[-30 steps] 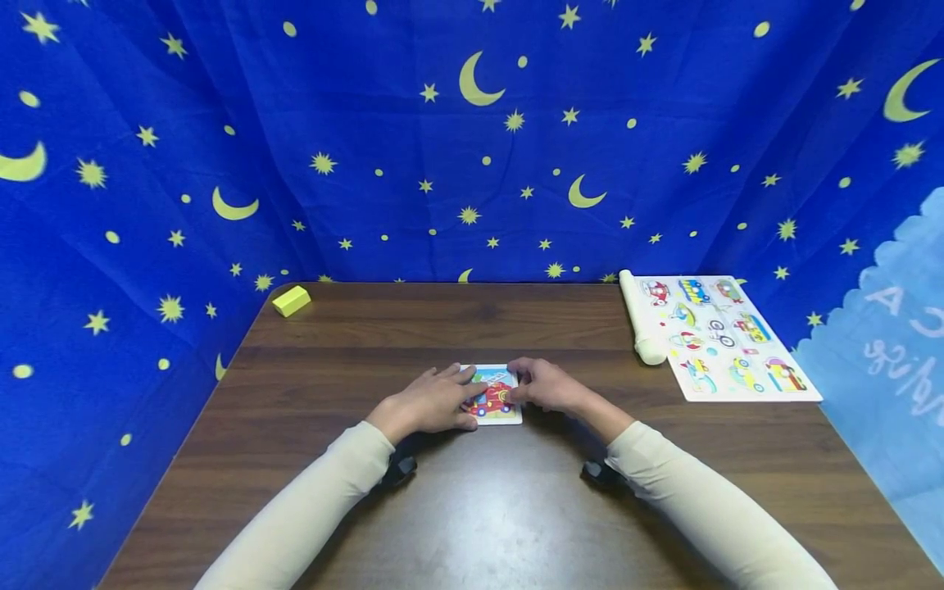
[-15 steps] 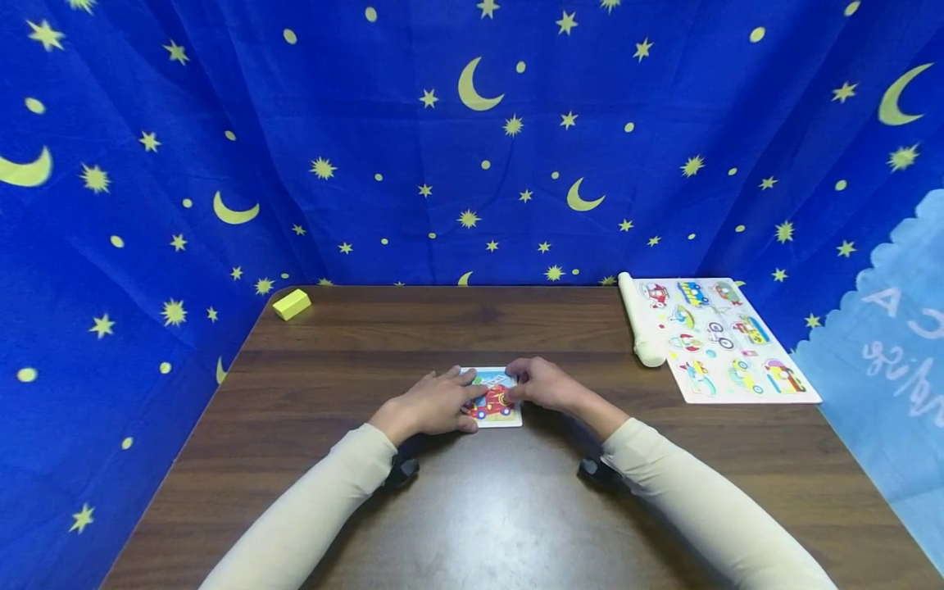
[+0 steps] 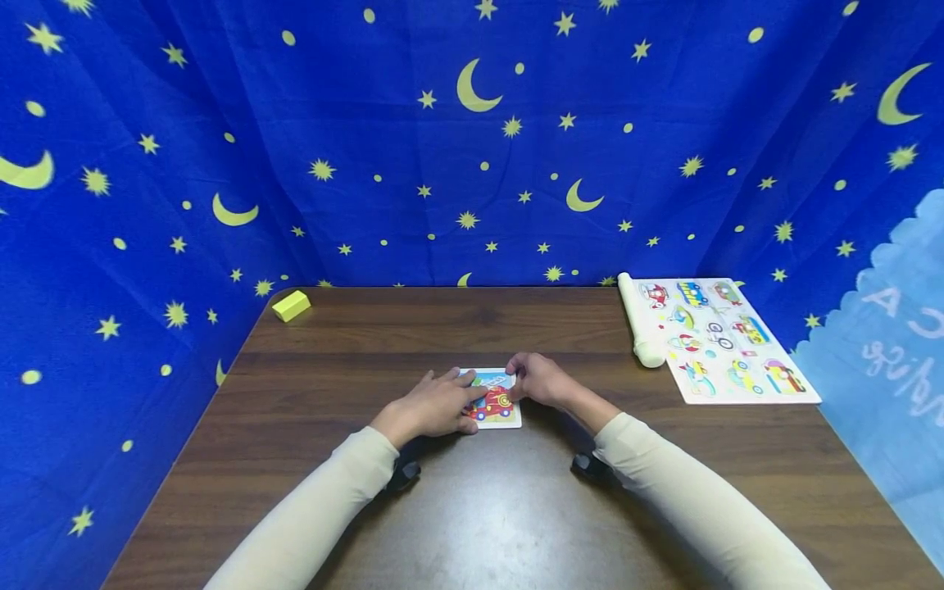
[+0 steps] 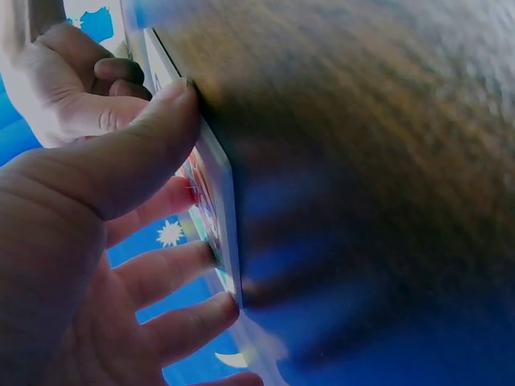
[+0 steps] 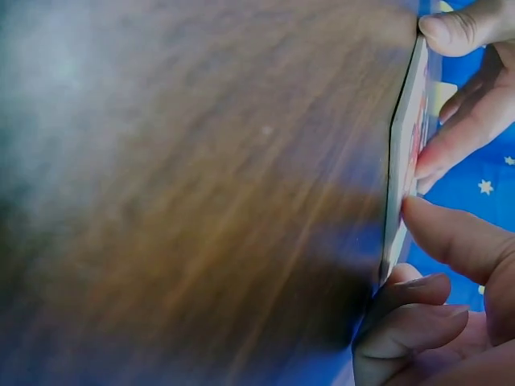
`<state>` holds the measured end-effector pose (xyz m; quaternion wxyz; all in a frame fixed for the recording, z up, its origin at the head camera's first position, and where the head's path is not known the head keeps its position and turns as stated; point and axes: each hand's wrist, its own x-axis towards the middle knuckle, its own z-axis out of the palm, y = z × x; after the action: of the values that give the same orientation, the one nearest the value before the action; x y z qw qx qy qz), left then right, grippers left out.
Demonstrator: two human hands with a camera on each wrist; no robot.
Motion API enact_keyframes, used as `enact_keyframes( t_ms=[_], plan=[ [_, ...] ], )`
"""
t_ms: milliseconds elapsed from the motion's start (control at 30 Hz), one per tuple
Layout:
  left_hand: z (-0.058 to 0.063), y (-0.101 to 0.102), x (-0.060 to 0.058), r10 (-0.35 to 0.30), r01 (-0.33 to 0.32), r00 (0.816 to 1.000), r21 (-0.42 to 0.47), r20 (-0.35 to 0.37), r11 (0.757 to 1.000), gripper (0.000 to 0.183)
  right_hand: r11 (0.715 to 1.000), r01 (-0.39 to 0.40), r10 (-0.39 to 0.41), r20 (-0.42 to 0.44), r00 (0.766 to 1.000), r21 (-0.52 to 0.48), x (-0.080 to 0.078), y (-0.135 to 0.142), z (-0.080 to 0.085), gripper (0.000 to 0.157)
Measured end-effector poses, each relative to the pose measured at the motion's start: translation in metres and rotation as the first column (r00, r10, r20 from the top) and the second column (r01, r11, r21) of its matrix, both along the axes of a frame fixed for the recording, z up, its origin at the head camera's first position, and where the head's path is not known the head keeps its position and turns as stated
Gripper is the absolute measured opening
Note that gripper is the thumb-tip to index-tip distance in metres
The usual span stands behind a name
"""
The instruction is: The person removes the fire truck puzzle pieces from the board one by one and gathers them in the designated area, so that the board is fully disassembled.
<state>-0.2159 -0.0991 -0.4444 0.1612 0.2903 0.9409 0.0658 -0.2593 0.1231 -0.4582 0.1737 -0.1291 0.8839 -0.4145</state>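
Observation:
A small square picture puzzle (image 3: 496, 415) with a white rim and a red fire truck on it lies flat on the brown table. My left hand (image 3: 430, 406) rests over its left side, fingers spread and fairly straight, touching its face. In the left wrist view the left thumb (image 4: 161, 129) lies along the near edge. At the right side is my right hand (image 3: 547, 382), its thumb on the board and its index finger curled at the far right corner. The right wrist view shows the right thumb (image 5: 447, 237) against the board's face and the other fingers bent by the edge.
A white sheet (image 3: 711, 385) with several vehicle pictures, partly rolled at its left, lies at the table's back right. A yellow block (image 3: 292, 306) sits at the back left corner. A blue curtain (image 3: 442, 147) with moons and stars stands behind the table.
My right wrist and forearm have shifted slightly to the left, and the right thumb has slid a little toward the puzzle's right edge. My left hand stays on the puzzle.

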Motion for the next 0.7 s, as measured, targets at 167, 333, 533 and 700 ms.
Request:
enact_keyframes(
  t_ms=[167, 333, 533, 700],
  plan=[
    [0.0016, 0.0009, -0.0002, 0.004, -0.004, 1.0, -0.001, 0.004, 1.0, 0.067, 0.999, 0.021, -0.019, 0.025, 0.999, -0.05, -0.0035, -0.0011, -0.0016, 0.036],
    [0.0033, 0.0013, 0.0004, 0.004, -0.004, 1.0, 0.002, 0.0, 1.0, 0.067, 0.997, 0.022, -0.02, 0.033, 0.999, -0.072, -0.006, -0.0011, -0.0036, 0.038],
    [0.0041, 0.0004, 0.0008, -0.027, 0.027, 0.999, -0.016, -0.017, 1.0, 0.067, 0.997, 0.032, -0.029, 0.034, 0.999, -0.074, -0.0057, -0.0022, -0.0029, 0.039],
    [0.0044, 0.0003, -0.0016, -0.083, 0.082, 0.996, -0.016, -0.023, 0.996, 0.069, 0.997, 0.031, -0.029, 0.027, 0.999, -0.074, -0.0053, -0.0036, -0.0035, 0.039]
  ],
)
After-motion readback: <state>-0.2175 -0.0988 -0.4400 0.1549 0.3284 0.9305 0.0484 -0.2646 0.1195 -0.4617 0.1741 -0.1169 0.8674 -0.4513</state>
